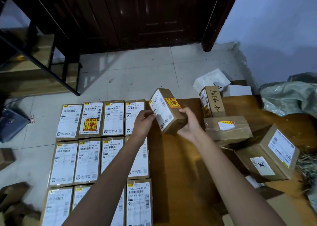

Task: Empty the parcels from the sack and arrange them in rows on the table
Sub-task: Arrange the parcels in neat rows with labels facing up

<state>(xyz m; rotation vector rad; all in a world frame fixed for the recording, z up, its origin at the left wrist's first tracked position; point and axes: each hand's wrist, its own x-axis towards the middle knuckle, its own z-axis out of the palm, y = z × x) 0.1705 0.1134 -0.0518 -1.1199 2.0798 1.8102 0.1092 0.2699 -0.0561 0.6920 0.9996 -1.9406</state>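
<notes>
— Forearms are reaching over rows of labelled cardboard parcels lying flat on the wooden table.

— Both hands, left hand and right hand, are gripping a tilted box above it, loose cartons and the crumpled green sack crowding the right.

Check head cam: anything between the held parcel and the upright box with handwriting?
Nothing; in the head view only bare wooden table separates the held parcel from the upright box.

Laid parcels: twelve. Loose parcels: four.
</notes>
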